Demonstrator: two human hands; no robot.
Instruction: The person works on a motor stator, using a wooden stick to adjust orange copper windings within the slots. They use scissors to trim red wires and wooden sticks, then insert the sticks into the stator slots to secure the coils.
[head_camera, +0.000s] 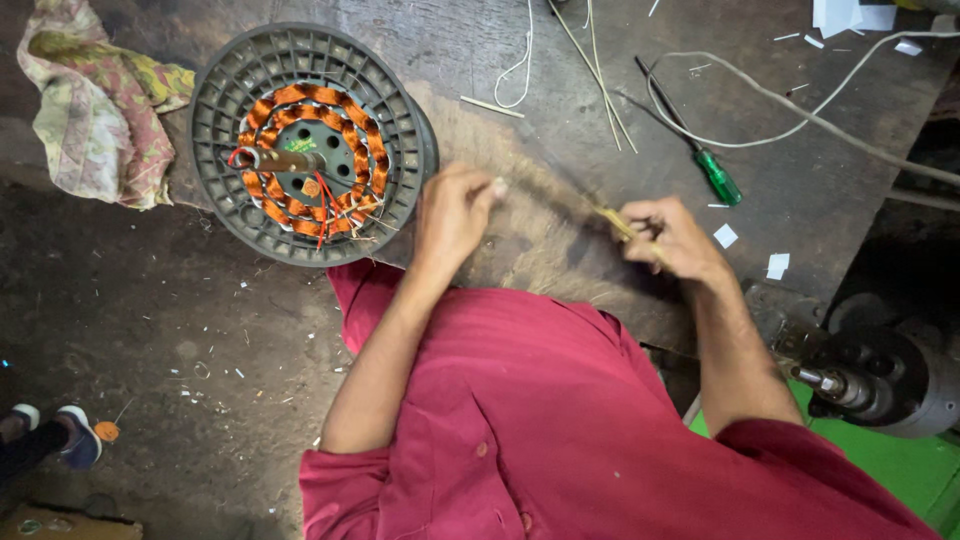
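Gripping, right hand (672, 238): fingers clenched on thin yellowish strip (612, 222).
Left hand (455, 212): fingers pinching strip's other end.
Beside: copper-wound stator (308, 145) on worktop (800, 180).

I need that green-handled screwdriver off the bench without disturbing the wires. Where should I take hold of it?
Probably by the green handle, coming from the lower right, the bench's near side. It is the thick end and lies clear, while the dark shaft runs up-left, crossing the pale cable.

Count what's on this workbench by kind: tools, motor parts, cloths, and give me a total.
Green-handled screwdriver: 1
Round grey ribbed motor housing with copper windings: 1
Crumpled patterned cloth: 1
Thin yellowish strip held between the left hand and right hand: 1
Total: 4
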